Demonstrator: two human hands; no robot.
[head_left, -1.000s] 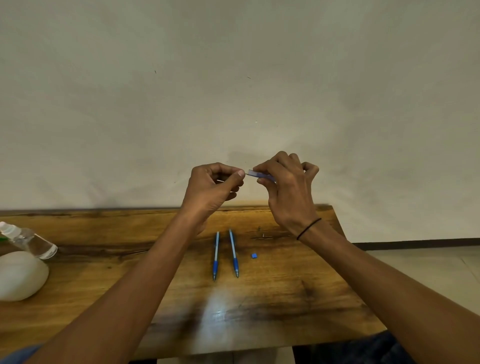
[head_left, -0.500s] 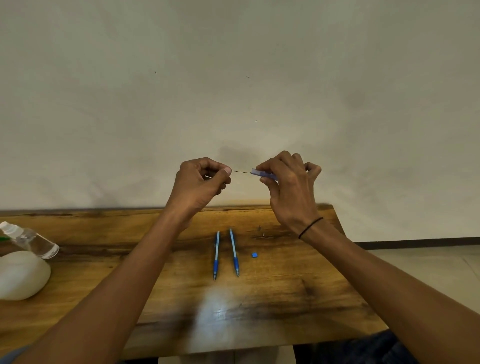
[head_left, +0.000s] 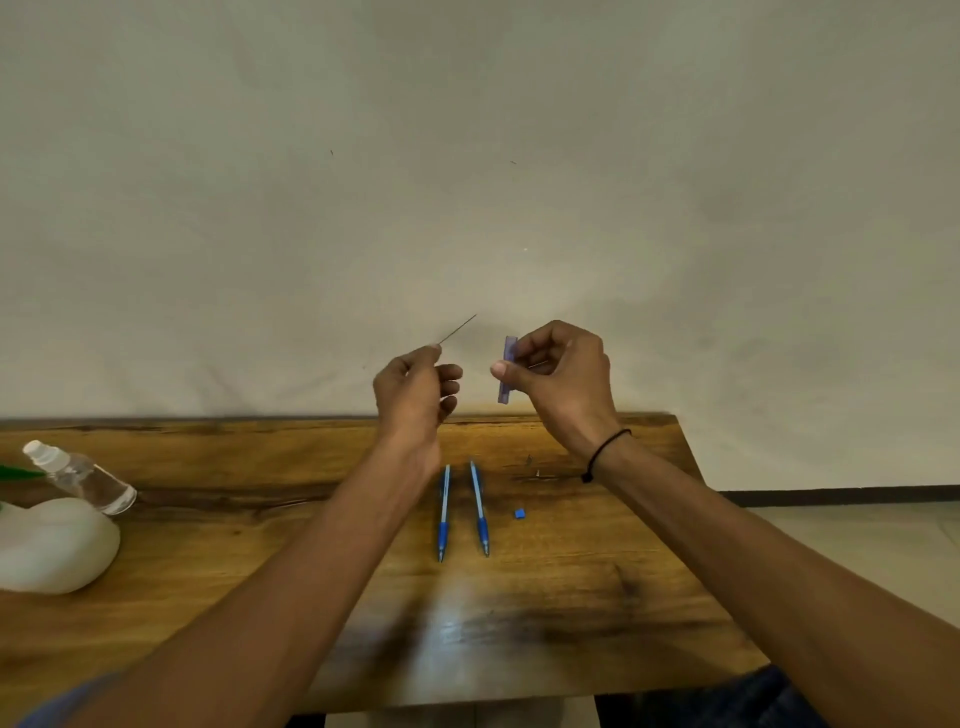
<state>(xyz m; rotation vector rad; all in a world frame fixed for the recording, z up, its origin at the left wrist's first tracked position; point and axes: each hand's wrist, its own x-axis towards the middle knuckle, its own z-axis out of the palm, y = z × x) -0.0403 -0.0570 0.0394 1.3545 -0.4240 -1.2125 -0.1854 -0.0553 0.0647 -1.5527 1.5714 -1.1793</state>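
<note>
Above the wooden table (head_left: 208, 545), my left hand (head_left: 415, 395) pinches a thin dark pencil lead (head_left: 458, 329) that points up and to the right. My right hand (head_left: 563, 382) holds a small translucent purple lead case (head_left: 508, 371) upright between thumb and fingers. The lead is fully out of the case, and the two hands are apart. Two blue-and-white mechanical pencils (head_left: 443, 512) (head_left: 479, 509) lie side by side on the table below my hands. A tiny blue cap (head_left: 518, 513) lies just right of them.
At the table's left end lie a clear spray bottle (head_left: 83, 478) and a white rounded object (head_left: 52, 545). A plain wall rises right behind the table. The table's right edge (head_left: 696, 483) drops to a tiled floor.
My left hand drew the lead out of the case and moved left and up. My right hand turned the case from lying sideways to upright.
</note>
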